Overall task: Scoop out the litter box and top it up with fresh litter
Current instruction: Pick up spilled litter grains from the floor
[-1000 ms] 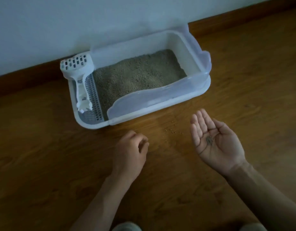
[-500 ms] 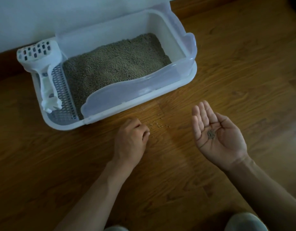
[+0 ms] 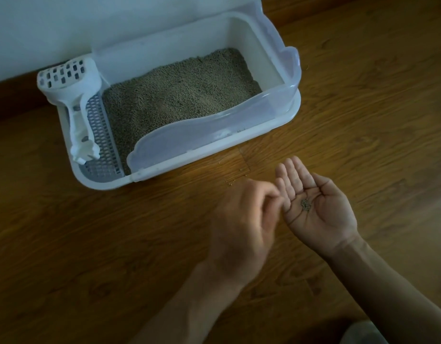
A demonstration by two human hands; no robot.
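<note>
1. Both hands are hovering over the wooden floor (image 3: 65, 244), on the near side of the litter box (image 3: 284, 100), in the single head view.
2. The right hand (image 3: 316, 207) is lying palm up with its fingers straight and together, cupping a small cluster of litter grains (image 3: 305, 204) in the middle of the palm; it is sitting nearer than the litter box's right half.
3. The left hand (image 3: 241, 219) is blurred, back up, with its fingers curled and its fingertips drawn together right at the edge of the right hand's fingers. Whether they are pinching a grain I cannot tell.
4. A few stray grains (image 3: 230, 181) are lying on the floor between the litter box and the left hand.
5. The litter box is sitting on the floor with its far side against the white wall (image 3: 90, 26); brownish litter (image 3: 179, 95) is filling its main compartment.
6. A white slotted scoop (image 3: 72, 95) is resting at the litter box's left end, its handle lying over a grey grille (image 3: 102, 145) there.
</note>
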